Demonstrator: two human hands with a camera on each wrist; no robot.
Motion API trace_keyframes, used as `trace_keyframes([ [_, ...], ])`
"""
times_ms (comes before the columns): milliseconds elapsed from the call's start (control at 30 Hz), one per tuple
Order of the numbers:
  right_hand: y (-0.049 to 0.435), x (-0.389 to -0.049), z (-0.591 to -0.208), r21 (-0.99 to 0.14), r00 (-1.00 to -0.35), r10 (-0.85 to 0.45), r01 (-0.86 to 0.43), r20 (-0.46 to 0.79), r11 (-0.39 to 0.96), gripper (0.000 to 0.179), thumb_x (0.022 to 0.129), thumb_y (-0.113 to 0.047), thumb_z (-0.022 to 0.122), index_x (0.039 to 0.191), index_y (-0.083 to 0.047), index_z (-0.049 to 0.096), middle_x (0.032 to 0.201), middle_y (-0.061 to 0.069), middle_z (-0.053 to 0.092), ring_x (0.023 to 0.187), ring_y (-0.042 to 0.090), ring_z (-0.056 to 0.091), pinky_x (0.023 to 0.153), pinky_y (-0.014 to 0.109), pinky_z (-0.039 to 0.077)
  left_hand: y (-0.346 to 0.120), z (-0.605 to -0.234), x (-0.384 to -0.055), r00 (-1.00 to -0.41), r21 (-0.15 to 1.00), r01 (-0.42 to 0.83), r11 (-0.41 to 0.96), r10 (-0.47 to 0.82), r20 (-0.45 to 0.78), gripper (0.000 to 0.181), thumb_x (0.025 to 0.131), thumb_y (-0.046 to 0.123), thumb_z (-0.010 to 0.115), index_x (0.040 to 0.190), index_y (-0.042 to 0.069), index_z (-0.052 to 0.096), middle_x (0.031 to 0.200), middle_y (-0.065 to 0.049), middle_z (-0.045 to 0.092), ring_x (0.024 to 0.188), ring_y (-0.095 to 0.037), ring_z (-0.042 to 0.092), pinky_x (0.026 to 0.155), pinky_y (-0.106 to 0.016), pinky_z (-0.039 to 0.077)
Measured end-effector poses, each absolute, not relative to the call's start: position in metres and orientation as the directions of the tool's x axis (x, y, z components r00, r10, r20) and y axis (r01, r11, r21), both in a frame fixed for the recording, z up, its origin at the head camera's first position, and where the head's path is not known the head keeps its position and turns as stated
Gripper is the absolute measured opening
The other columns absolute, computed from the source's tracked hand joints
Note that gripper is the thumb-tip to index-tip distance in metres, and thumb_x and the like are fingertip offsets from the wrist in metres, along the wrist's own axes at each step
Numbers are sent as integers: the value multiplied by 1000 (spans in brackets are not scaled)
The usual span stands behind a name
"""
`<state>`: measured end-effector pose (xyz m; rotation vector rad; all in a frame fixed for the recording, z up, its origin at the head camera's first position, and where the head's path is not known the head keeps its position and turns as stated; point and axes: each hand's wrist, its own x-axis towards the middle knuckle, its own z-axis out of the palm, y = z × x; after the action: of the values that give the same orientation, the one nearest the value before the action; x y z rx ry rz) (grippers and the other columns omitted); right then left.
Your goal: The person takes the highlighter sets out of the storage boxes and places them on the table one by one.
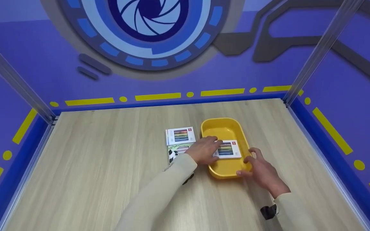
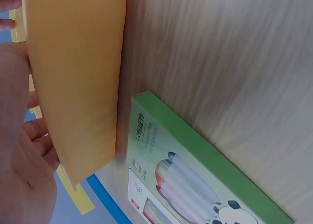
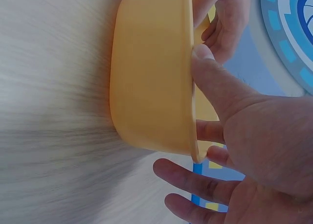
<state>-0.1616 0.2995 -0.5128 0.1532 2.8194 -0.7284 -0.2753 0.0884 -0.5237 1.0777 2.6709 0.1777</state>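
A yellow plastic basin [image 1: 222, 170] stands on the table. Inside it is a white box [image 1: 230, 149] whose window shows coloured sticks, perhaps pens. My left hand [image 1: 203, 150] reaches over the basin's left rim and holds this box by its left end. In the left wrist view the basin's wall hides the box. At the basin's right side my right hand [image 1: 265, 173] pinches the rim, thumb outside and a finger inside. Left of the basin lie a similar white box [image 1: 181, 135] and a green highlighter box [image 2: 181, 170] with a panda on it, partly covered by my left arm in the head view.
The pale wooden table [image 1: 108, 160] is enclosed by purple and blue panels [image 1: 133, 86] with yellow marks. Clear corner posts [image 1: 323, 54] rise at the table's back corners.
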Motion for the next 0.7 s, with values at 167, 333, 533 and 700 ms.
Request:
trace_keyframes([
  [167,298,-164,-513,-452,-971,37,144,-238,880,52,79,-43,77,115,-8,62,152,11,23,103,27,56,93,46,53,93,-525,-276,-693,134,689,712,701,-166,68,91,48,59,149,21,35,151,-4,39,139,-20,39,119,-36,31],
  [333,298,-164,-513,-463,-969,42,155,-245,873,52,79,-43,77,115,-9,62,153,11,22,107,29,56,95,48,52,98,-527,-276,-707,105,678,728,684,-178,70,91,49,60,149,20,35,152,-5,39,140,-21,38,120,-37,29],
  [533,300,-163,-513,-475,-970,44,157,-240,866,51,79,-41,77,115,-9,63,153,11,22,107,29,56,95,47,53,105,-531,-276,-722,115,659,744,668,-181,73,88,49,63,149,20,34,153,-4,37,142,-21,36,120,-37,27],
  [700,299,-163,-512,-479,-968,47,165,-248,862,50,79,-42,77,115,-10,63,154,10,22,106,27,55,95,46,53,107,-533,-276,-729,113,652,750,660,-182,74,88,49,64,149,21,34,153,-4,37,142,-21,36,120,-37,28],
])
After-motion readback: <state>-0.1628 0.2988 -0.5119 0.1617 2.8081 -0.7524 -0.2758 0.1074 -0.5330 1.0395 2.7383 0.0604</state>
